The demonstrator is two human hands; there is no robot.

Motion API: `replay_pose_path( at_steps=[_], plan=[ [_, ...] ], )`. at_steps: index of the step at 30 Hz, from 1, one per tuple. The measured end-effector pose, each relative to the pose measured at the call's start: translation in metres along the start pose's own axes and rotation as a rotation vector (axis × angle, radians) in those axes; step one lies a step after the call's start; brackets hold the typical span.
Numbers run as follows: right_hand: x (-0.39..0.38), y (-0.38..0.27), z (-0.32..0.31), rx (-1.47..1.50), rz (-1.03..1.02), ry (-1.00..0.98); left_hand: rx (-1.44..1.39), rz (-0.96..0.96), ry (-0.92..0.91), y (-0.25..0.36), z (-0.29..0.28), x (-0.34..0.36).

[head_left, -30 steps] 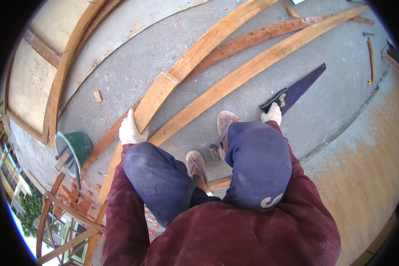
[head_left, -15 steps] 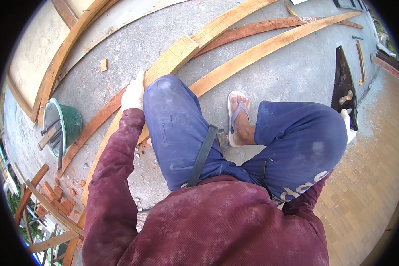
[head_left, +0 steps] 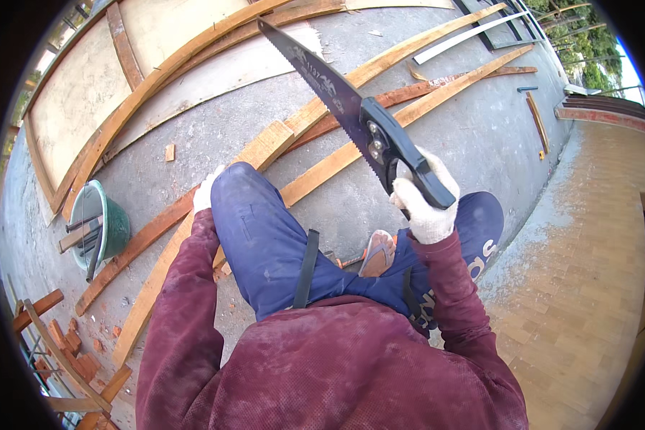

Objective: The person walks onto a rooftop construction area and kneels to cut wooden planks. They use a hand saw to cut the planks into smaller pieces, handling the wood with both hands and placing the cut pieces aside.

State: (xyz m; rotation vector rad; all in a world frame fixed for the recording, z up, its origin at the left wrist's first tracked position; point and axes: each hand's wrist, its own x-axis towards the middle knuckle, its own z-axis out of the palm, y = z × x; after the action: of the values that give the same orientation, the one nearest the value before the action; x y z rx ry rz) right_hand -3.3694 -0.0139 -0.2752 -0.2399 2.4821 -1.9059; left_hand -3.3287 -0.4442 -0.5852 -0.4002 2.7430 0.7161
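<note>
the right hand [head_left: 431, 215], in a white glove, has its fingers clamped around the dark handle of a handsaw [head_left: 345, 104], which is held up in the air above the right thigh, its blade slanting toward the upper left and its toothed edge facing down and left. the left hand [head_left: 205, 190], gloved as well, is at the planks just beside the left knee; the knee covers part of it, so i cannot tell whether its fingers are apart or closed on the wood. a short board [head_left: 266, 145] lies on a long pale beam [head_left: 380, 66], near that same knee. a reddish plank [head_left: 140, 249] passes under the pale beam at an angle, and another pale plank [head_left: 330, 175] runs to the right of them. all of these lie on the grey floor [head_left: 186, 129]. to the left stands a green bucket [head_left: 116, 231], tilted in view, with tools in it, and broken bricks [head_left: 79, 358] lie nearer the person. a small wood offcut [head_left: 170, 153] rests beyond the left hand.
</note>
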Motion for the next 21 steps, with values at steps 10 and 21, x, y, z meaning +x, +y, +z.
replay_pose_path(
  at_steps=[10,21],
  plan=[
    [-0.011,0.11,-0.002,-0.265,-0.144,-0.239,0.121,-0.109,-0.019,0.043,-0.026,-0.015],
    [-0.015,0.098,-0.057,-0.198,-0.007,-0.405,0.215,-0.175,-0.058,-0.002,0.0,0.002]
  ],
)
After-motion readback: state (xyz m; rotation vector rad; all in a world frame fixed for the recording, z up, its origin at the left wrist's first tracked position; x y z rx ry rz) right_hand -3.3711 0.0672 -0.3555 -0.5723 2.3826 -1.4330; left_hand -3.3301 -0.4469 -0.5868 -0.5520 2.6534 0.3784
